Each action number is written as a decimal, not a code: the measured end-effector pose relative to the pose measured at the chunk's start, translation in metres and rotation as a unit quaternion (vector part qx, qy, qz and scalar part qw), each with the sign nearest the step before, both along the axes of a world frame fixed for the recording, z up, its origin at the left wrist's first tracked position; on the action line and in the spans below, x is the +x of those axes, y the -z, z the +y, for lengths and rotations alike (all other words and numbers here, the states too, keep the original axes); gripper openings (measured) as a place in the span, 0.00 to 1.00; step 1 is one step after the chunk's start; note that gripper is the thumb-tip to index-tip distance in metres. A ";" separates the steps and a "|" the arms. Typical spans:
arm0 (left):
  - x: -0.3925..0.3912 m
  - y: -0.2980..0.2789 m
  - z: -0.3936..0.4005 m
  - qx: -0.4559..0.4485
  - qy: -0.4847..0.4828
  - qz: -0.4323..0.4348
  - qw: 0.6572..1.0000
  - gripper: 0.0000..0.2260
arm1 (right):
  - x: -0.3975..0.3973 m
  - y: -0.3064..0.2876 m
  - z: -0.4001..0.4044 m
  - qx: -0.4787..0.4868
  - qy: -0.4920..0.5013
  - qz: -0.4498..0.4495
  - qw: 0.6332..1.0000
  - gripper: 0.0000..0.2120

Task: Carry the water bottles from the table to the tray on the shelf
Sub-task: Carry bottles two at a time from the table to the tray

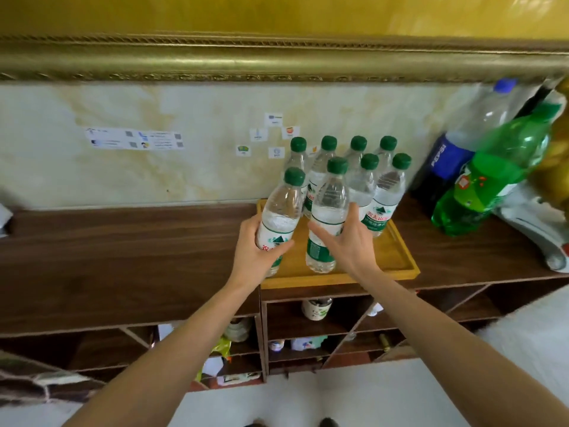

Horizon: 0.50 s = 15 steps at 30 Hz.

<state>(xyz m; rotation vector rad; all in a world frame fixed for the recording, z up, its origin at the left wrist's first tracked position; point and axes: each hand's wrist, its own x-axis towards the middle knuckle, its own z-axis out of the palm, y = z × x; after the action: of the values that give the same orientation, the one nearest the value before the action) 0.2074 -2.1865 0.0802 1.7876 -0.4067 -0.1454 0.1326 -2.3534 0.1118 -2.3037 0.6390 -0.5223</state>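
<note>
A yellow wooden tray (397,257) lies on the dark wooden shelf top (123,257). Several clear water bottles with green caps (357,167) stand at its back. My left hand (257,252) is wrapped around one bottle (281,211) at the tray's left front edge, its base near the rim. My right hand (348,241) sits against the right side of another bottle (328,217) that stands on the tray's front part; its fingers are spread along the bottle and the thumb stretches across the label.
A large Pepsi bottle (446,161) and a large green soda bottle (489,174) stand right of the tray, next to a white object (538,232). Below are open cubbies (317,322) with a cup and small items. Stickers dot the marble wall behind.
</note>
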 end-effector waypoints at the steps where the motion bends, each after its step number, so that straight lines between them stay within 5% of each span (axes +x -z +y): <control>1: 0.001 0.003 -0.001 0.000 -0.007 0.011 1.000 0.31 | 0.004 0.002 -0.004 -0.005 -0.009 0.008 1.000 0.37; 15: 0.030 0.014 -0.035 0.036 0.050 0.035 0.997 0.31 | 0.025 0.036 -0.031 0.086 -0.040 0.009 0.995 0.38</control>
<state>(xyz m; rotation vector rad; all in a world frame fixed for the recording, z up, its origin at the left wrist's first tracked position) 0.2372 -2.2214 0.0658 1.8281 -0.4454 -0.2959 0.1577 -2.3840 0.0758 -2.1642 0.5740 -0.3924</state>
